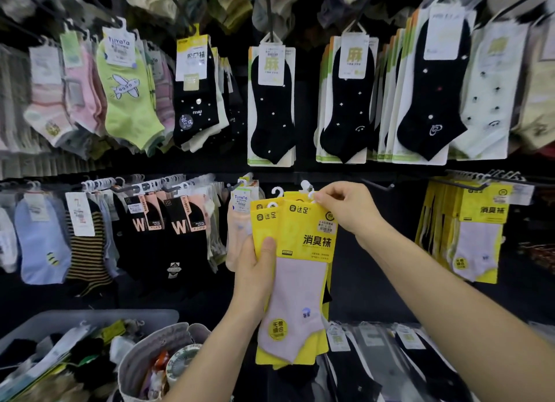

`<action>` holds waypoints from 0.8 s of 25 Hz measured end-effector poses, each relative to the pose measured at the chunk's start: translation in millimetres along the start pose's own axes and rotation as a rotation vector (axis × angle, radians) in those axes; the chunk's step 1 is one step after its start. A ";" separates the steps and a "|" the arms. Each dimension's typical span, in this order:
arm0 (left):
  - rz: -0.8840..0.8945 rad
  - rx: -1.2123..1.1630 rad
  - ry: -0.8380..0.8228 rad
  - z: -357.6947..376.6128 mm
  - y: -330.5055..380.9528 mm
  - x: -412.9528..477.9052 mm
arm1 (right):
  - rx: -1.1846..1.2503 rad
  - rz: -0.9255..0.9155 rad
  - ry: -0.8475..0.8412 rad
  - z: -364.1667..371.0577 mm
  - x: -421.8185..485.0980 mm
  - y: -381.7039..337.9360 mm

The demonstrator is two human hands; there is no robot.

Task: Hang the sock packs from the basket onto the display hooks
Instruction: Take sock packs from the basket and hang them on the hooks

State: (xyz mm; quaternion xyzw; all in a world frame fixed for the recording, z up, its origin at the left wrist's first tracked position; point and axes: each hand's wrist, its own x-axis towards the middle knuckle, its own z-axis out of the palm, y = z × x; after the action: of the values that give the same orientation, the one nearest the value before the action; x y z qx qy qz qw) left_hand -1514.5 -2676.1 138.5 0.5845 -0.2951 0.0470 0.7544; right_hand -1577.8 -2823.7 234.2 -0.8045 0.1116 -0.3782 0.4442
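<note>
Sock packs [297, 269] in yellow card, fanned in a small stack, sit gripped at their lower left edge by the left hand [255, 269], thumb pressed across the front. Above it, the right hand [345, 209] pinches the white plastic hanger [312, 195] of the front pack. The basket [150, 362] stands below and left of the left hand.

Held yellow sock pack [306, 236], centre: "达足" and "消臭袜"
Yellow pack on the right hook [480, 209]: "消臭袜"
Green airplane sock tag [118, 45], upper left: "TuYaYa"
Small white tag [240, 201], centre: "TuYaYa"
Black sock cards [271, 63], upper centre: "麻"
Black socks [177, 227], lower left: "W"
Black dotted sock [196, 112], upper centre-left: "miu"
</note>
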 end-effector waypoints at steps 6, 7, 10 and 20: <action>0.008 0.065 0.200 -31.5 2.3 16.6 | -0.154 0.031 0.093 3.5 27.0 -0.5; 0.020 0.080 0.210 -36.5 3.8 18.4 | -0.183 0.029 0.083 7.5 27.8 1.8; 0.067 0.116 0.263 -46.2 8.6 20.9 | -0.326 0.025 0.087 15.7 26.9 8.0; 0.138 0.137 0.223 -20.6 20.3 7.0 | -0.300 -0.278 0.013 20.5 -14.9 -24.0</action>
State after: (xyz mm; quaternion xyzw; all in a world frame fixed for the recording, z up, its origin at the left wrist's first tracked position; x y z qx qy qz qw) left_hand -1509.1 -2652.9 156.4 0.6040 -0.2454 0.1834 0.7358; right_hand -1577.4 -2789.2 239.3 -0.8668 0.0573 -0.4202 0.2625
